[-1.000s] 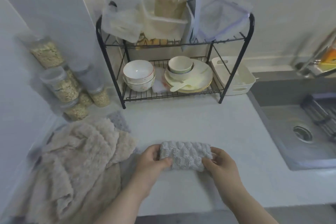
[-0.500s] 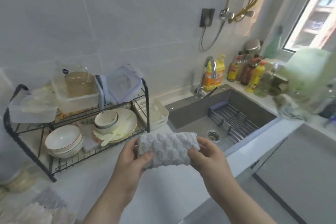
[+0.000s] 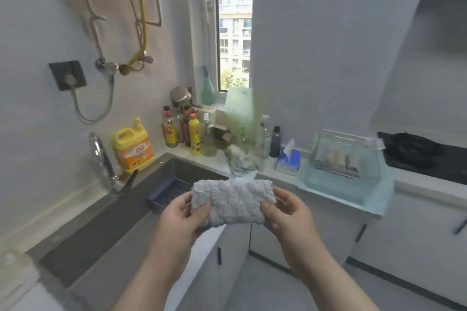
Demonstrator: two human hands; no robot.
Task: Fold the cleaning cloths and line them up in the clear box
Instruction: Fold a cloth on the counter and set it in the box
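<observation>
One folded grey cloth (image 3: 231, 201) in the air by the sink (image 3: 121, 214) corner, left hand (image 3: 180, 219) and right hand (image 3: 288, 212) each pinching an end. One clear box (image 3: 369, 159) on the counter, far right, folded cloths (image 3: 336, 161) upright inside, count blurred. One tissue box (image 3: 288, 161) and one crumpled rag (image 3: 241, 160) left of it.

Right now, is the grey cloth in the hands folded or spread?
Folded: the grey cloth is a compact, thick rectangle, pinched at each end by the left hand and right hand.
</observation>
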